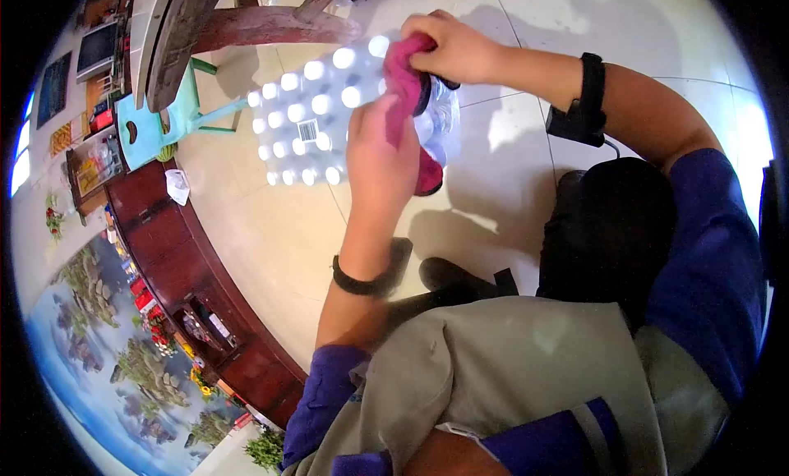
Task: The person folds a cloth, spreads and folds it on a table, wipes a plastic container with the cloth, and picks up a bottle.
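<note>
My left hand [383, 151] is closed around the lower part of a twisted pink cloth [401, 80]. My right hand [462, 49] grips the upper end of the same cloth, which hangs bunched between the two. Behind my left hand shows a red item with a dark edge [429, 172], partly hidden; its kind is unclear. Right behind the cloth, on the tiled floor, lies a shrink-wrapped pack of white-capped bottles [316, 114] with a barcode label. My hands cover part of the pack's near side. Motion slightly blurs my left hand.
A wooden piece of furniture [271, 26] juts in at the top. Left of the pack are a light-green plastic chair [156, 131] and a white plastic bag [177, 187]. A long dark-red cabinet [164, 221] runs along the wall. Pale tiles [501, 188] cover the floor.
</note>
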